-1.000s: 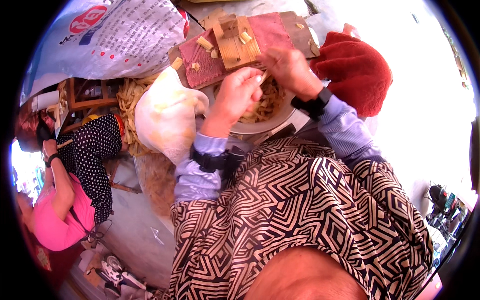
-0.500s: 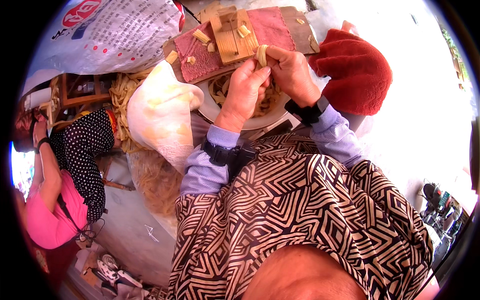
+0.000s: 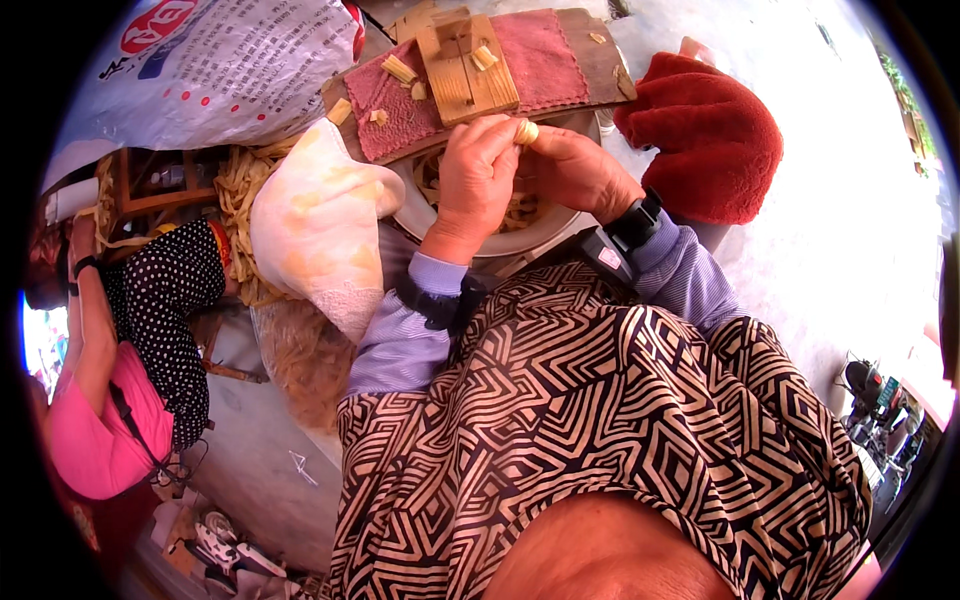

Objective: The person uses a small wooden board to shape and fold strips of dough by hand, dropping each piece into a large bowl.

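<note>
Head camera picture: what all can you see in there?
Coiled strip: one, pale yellow, upper centre
Bowl: one, white, upper centre
Loose strips: many, tan, in bowl, also left
Board: one, brown, top centre
Wooden block: one, tan, on board
Cloth: count unclear, pink, either side of block
Towel: one, red, right of bowl
Stained fabric: one, white, left of bowl
Bag: one, white, upper left
Co-worker: one, pink top, left
Smock: one, black and cream, lower centre
Left hand: one, bare, at strip
Right hand: one, bare, at strip

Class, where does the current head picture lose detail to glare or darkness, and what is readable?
Head view: glare bleaches the ground right of the red cloth; fisheye corners go black; left hand, right hand and yellow strip are readable.
</note>
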`<state>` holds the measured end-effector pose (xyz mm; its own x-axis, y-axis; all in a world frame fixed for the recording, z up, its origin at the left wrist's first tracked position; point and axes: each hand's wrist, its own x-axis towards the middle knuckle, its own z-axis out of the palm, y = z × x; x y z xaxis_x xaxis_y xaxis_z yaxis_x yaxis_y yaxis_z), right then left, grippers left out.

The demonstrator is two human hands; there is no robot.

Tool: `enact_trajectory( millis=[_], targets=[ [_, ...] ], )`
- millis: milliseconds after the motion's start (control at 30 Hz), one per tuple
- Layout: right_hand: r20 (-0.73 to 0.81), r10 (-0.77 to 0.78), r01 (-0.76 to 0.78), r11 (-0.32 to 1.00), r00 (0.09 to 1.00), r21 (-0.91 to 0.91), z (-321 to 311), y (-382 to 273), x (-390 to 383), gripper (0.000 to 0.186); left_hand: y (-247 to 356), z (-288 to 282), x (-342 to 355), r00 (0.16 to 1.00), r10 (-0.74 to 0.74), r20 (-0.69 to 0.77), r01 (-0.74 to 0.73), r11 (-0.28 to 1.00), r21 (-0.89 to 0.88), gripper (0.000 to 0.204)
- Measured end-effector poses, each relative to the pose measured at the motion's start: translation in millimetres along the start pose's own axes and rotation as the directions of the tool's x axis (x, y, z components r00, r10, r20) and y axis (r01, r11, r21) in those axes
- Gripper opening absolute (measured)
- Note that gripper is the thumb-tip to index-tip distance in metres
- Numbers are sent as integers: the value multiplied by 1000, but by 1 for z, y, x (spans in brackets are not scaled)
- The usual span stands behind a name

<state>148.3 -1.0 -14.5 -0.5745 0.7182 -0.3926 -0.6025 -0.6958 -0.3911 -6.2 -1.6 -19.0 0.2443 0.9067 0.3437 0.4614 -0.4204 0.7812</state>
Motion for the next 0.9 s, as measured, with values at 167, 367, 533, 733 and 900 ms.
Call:
enact_trajectory(
  millis=[167,367,533,733,900],
  targets=[
    [-147,-367,210,768,919,-605,-15,2,10,16,18,2,7,993,-115,4,115,985,-126,15],
    [45,-770,411,289,636,-865,-9,-3,8,13,-5,12,6,831,-540,136,546,739,-395,18],
    [158,-580,371,268,799,-889,-26,-12,1,24,5,-15,-36,659,-610,440,742,431,-513,21],
    [249,-455,332,111,855,-937,-4,-46,-6,54,10,-36,-10,990,-131,59,117,974,196,8],
    [214,-168,232,93,962,-968,31,-50,4,35,20,-34,11,995,9,100,-32,972,234,7]
  ],
)
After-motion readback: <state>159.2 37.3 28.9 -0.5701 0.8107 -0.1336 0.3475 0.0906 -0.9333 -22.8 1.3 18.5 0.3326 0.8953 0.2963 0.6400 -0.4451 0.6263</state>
